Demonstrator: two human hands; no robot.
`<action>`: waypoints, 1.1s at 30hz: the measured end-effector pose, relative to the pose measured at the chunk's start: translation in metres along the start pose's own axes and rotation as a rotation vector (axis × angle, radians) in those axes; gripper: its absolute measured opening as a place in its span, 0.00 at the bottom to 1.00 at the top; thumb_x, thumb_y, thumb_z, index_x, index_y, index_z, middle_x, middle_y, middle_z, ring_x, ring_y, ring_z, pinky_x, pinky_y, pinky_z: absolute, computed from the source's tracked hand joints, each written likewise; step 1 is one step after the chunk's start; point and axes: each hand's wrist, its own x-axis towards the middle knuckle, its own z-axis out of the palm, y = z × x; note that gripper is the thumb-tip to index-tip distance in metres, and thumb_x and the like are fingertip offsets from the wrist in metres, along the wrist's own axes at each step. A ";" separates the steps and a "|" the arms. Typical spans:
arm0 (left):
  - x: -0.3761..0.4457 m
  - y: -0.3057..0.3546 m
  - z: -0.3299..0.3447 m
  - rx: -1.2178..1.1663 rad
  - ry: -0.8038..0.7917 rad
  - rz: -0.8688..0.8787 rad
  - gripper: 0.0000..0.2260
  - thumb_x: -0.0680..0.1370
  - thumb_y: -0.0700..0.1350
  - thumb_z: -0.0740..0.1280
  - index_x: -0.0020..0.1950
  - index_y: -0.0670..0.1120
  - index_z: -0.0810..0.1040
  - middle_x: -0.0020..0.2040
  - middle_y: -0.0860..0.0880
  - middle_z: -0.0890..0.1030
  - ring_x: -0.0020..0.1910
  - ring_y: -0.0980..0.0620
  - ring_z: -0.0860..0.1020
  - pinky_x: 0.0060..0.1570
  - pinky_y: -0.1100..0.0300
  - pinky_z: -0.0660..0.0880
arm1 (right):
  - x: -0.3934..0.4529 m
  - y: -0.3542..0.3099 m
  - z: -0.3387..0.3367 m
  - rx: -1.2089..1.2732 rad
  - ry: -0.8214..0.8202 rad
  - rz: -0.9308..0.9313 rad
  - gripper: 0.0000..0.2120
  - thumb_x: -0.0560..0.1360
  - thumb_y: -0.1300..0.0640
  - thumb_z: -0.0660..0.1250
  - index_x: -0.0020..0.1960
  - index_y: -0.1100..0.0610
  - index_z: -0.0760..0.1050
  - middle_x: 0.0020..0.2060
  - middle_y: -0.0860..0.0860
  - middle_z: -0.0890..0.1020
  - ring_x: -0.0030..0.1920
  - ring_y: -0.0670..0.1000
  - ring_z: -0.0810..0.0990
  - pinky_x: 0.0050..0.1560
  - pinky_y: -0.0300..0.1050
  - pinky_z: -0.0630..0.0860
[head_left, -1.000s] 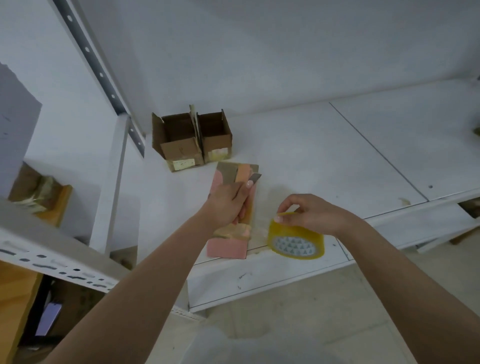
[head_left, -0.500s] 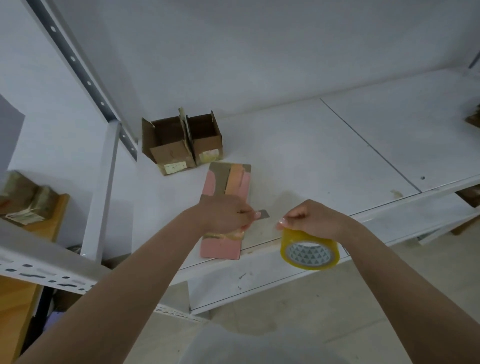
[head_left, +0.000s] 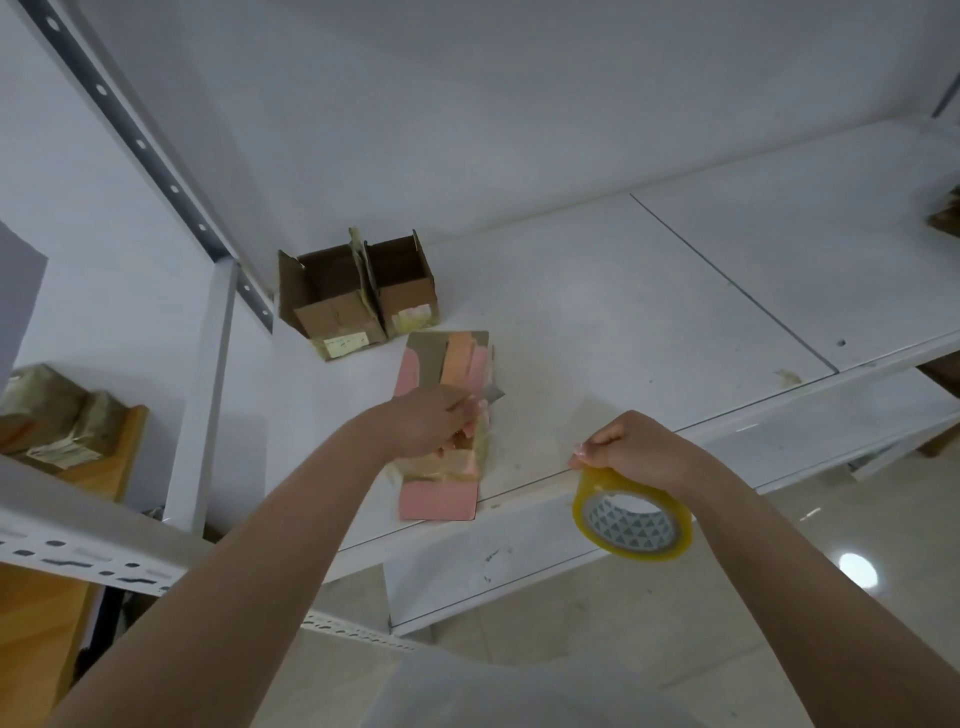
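Gripping the tape roll (head_left: 631, 519) at lower right of centre, the right hand (head_left: 639, 452) stands right of the pink package (head_left: 441, 499) — long axis up-frame, under the left hand (head_left: 431, 421), whose grip pinches a blade (head_left: 494, 395).

A plain white wall (head_left: 519, 93) rises behind a wide white metal shelf board (head_left: 675, 291) with a seam running near to far. A grey perforated steel upright (head_left: 140, 140) slants at far left. An orange wooden shelf (head_left: 41, 623) stands at near left. The glossy beige tiled floor (head_left: 779, 623) below mirrors a round spot of lamp light (head_left: 857, 569) at right.
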 end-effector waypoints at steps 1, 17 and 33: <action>0.002 -0.001 0.004 0.081 0.036 -0.010 0.17 0.85 0.50 0.53 0.40 0.46 0.71 0.35 0.51 0.73 0.34 0.52 0.71 0.40 0.58 0.69 | 0.000 0.001 -0.001 0.013 0.012 0.006 0.10 0.77 0.48 0.68 0.42 0.46 0.86 0.40 0.38 0.85 0.46 0.40 0.82 0.62 0.46 0.75; 0.003 0.013 0.021 -0.156 0.584 -0.082 0.20 0.74 0.63 0.67 0.37 0.48 0.71 0.31 0.53 0.73 0.28 0.61 0.73 0.27 0.69 0.69 | -0.019 -0.035 -0.027 0.207 0.187 -0.213 0.08 0.76 0.46 0.68 0.47 0.45 0.85 0.46 0.41 0.85 0.49 0.44 0.82 0.60 0.49 0.77; -0.020 0.060 0.051 -0.971 0.588 -0.039 0.10 0.76 0.46 0.71 0.38 0.43 0.77 0.28 0.54 0.78 0.21 0.60 0.67 0.26 0.65 0.66 | 0.000 -0.059 0.006 0.039 0.680 -0.409 0.11 0.77 0.42 0.65 0.46 0.45 0.84 0.40 0.50 0.85 0.43 0.52 0.82 0.45 0.51 0.78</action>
